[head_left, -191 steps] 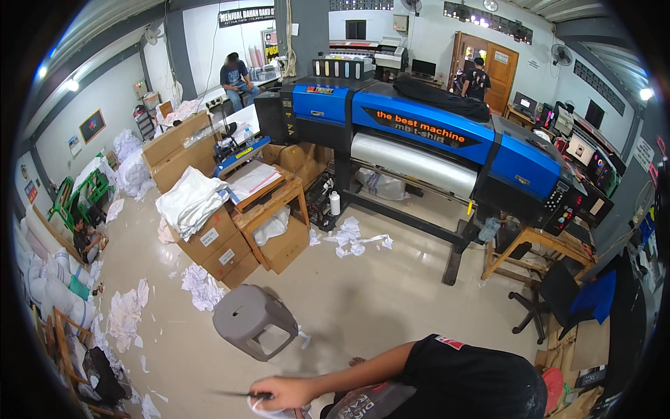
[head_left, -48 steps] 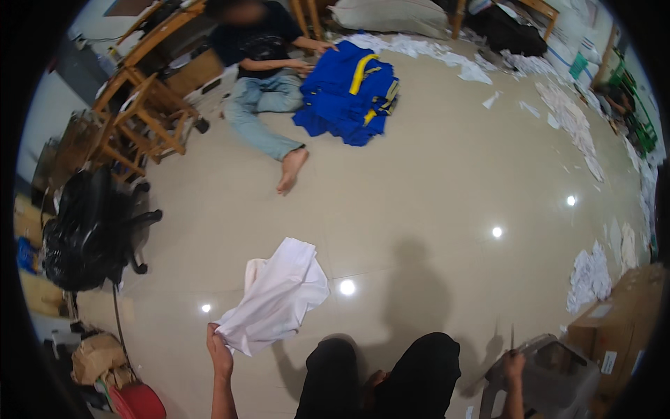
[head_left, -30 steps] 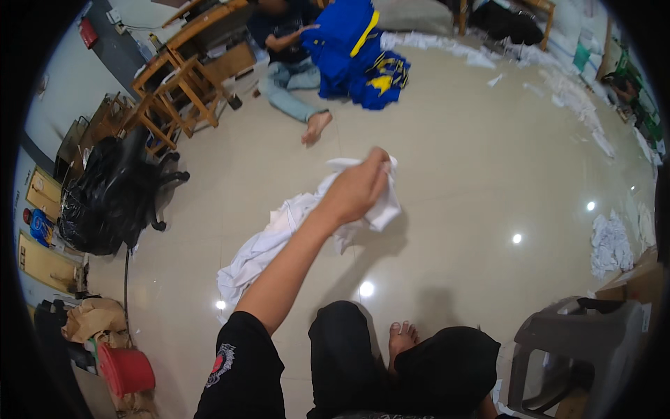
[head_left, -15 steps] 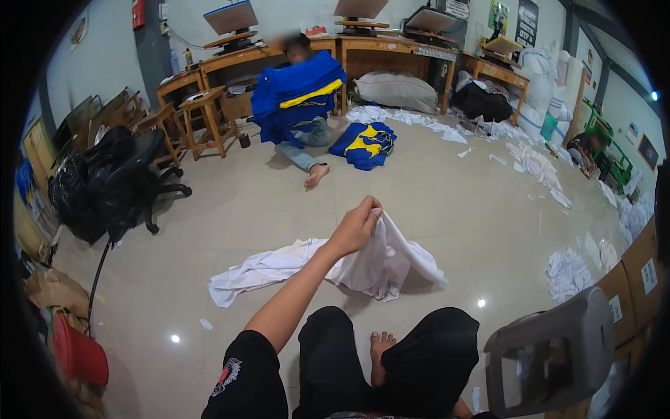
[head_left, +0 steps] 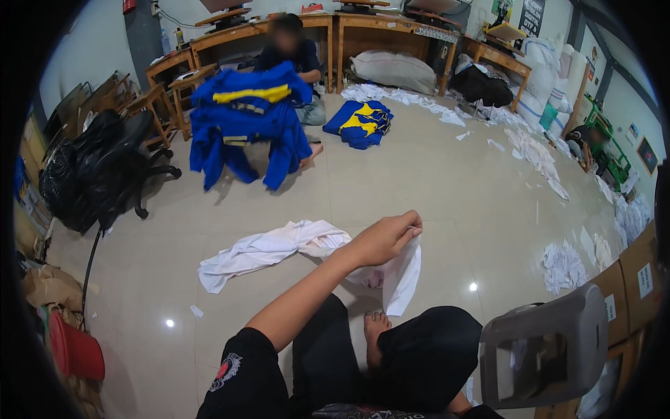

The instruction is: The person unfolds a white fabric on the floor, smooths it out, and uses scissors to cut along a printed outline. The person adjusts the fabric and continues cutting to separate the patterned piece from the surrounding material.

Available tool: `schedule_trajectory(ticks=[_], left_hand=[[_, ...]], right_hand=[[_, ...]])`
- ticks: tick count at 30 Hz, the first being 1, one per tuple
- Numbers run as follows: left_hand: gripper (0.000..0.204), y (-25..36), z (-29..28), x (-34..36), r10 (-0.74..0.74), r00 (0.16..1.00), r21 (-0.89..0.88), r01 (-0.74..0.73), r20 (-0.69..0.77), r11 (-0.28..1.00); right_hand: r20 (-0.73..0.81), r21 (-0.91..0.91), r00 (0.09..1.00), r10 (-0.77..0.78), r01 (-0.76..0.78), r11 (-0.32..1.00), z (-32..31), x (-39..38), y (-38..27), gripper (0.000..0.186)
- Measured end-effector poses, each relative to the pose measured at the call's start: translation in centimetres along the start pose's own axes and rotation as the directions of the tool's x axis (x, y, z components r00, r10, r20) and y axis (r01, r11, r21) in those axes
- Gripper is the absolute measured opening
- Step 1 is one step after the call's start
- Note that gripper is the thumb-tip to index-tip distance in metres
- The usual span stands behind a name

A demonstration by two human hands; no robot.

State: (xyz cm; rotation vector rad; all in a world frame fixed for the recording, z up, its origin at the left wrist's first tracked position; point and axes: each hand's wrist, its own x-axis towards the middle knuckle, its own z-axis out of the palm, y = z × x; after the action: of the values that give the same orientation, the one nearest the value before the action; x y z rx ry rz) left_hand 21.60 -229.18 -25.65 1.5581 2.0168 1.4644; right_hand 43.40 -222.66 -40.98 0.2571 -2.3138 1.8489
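My left hand (head_left: 398, 236) is raised in front of my knees, its fingers closed on one end of a white cloth (head_left: 399, 279). The rest of the white fabric (head_left: 251, 255) lies crumpled across the floor to the left, beyond my legs. My right hand is out of sight; only a bit of skin shows at the lower edge, behind my dark-clad right knee (head_left: 426, 349).
A seated person (head_left: 307, 63) holds up blue-and-yellow garments (head_left: 251, 126); a similar pile (head_left: 356, 126) lies alongside. Wooden tables (head_left: 384, 28) line the back. Another person (head_left: 586, 146) crouches at right. Nearby stand a black chair (head_left: 98, 174), red bucket (head_left: 73, 346), grey stool (head_left: 544, 328) and boxes (head_left: 631, 279).
My left hand came up with the white cloth and has moved slightly right. The other person has lifted the blue garments and swung them leftward, leaving a smaller pile on the floor.
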Motion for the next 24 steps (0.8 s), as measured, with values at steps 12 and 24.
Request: schedule_trajectory(ticks=[12, 24], left_hand=[[0.031, 7.9, -5.9, -1.9, -0.094, 0.995, 0.097, 0.093, 0.011, 0.991], [0.038, -15.3, -3.8, -25.9, -0.656, 0.691, 0.444, 0.712, -0.304, 0.544]], right_hand=[[-0.541, 0.259, 0.810, 0.227, -0.096, 0.961, -15.3, 8.8, 16.8, 0.028], [-0.654, -0.075, 0.701, -0.283, 0.312, 0.947, -22.9, 6.0, -10.3, 0.022]])
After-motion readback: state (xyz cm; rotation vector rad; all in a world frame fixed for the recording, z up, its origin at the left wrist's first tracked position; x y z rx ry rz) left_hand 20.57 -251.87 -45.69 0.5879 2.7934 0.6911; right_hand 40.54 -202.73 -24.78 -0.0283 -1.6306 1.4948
